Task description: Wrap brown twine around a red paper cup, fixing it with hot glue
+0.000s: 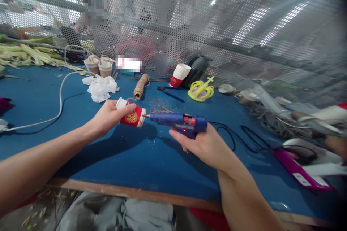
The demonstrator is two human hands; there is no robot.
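My left hand (110,115) is closed around a red and white paper cup (131,118) with a gold pattern, tipped on its side above the table. A thin strand of twine runs across the cup near my thumb. In my right hand (202,144) is a blue glue gun (177,122) with a small red light lit. Its metal nozzle points left and meets, or nearly meets, the cup's right end. Behind the cup lies a roll of twine (141,86).
Beyond lie pliers (172,94), a yellow crown-shaped piece (201,91), stacked paper cups (180,75) and a crumpled white plastic bag (101,87). At right, a purple power strip (300,169) and black cord rest on the blue table (151,166). A perforated metal screen (168,18) stands behind.
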